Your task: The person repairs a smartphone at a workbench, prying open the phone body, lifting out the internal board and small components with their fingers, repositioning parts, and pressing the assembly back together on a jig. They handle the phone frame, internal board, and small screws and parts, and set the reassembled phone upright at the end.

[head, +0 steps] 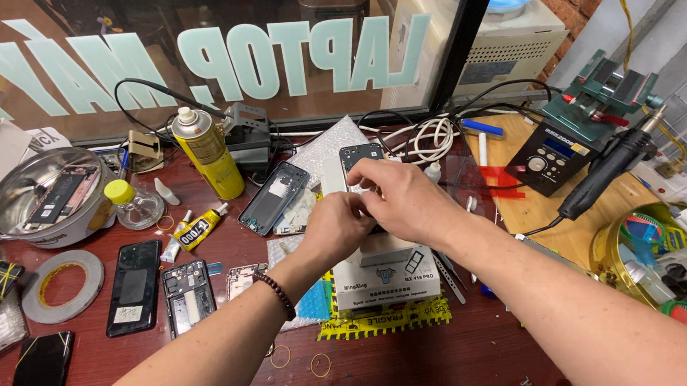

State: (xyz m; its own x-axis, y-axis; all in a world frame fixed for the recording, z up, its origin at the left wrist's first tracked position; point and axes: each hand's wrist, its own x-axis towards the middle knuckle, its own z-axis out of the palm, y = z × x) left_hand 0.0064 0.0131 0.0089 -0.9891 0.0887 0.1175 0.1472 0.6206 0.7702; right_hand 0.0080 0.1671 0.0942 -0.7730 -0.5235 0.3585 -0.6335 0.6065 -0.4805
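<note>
**Both hands on a phone at centre frame**

Centre of the frame: the right hand (400, 201) was curled over a dark phone (359, 157), fingertips pinching its lower edge. The left hand (332, 228), just below and touching the right, was closed in a loose fist; what it gripped I couldn't tell. Under them sat a white box-shaped device (386, 278). Upper left stood a yellow spray can (208, 153); far left, a tape roll (62, 284).

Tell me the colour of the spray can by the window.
Yellow spray can with a white cap, clearest in the head view.
</note>
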